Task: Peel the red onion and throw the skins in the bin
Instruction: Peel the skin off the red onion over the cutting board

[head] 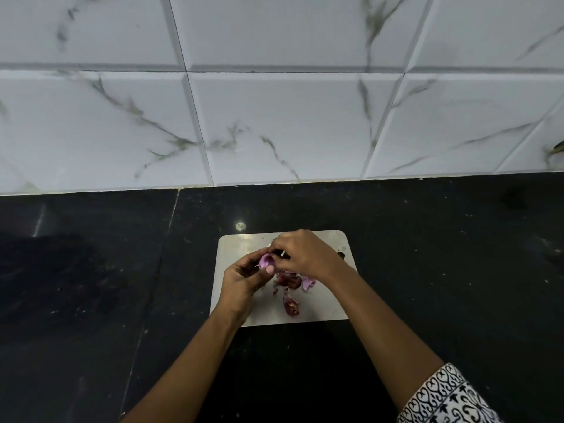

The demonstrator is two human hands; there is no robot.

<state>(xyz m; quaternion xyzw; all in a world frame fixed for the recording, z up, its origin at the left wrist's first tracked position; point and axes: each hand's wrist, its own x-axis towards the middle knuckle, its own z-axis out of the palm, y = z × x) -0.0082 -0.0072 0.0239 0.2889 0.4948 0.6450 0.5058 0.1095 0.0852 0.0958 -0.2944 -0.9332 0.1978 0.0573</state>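
Observation:
My left hand [241, 280] grips a small red onion [266, 260], its pale purple peeled side showing, just above a steel cutting board [241, 248]. My right hand [300, 253] reaches over the onion's top and pinches a bit of its skin with curled fingers. Loose dark red and purple skins [290, 282] lie on the board beneath my hands. One more dark piece of skin [291, 307] rests near the board's front edge. No bin is in view.
The board sits on a black stone counter [427, 254] that runs left and right. A white marble-patterned tiled wall [274, 117] rises behind it. A dark object [341, 255] peeks out at the board's right edge, behind my right wrist.

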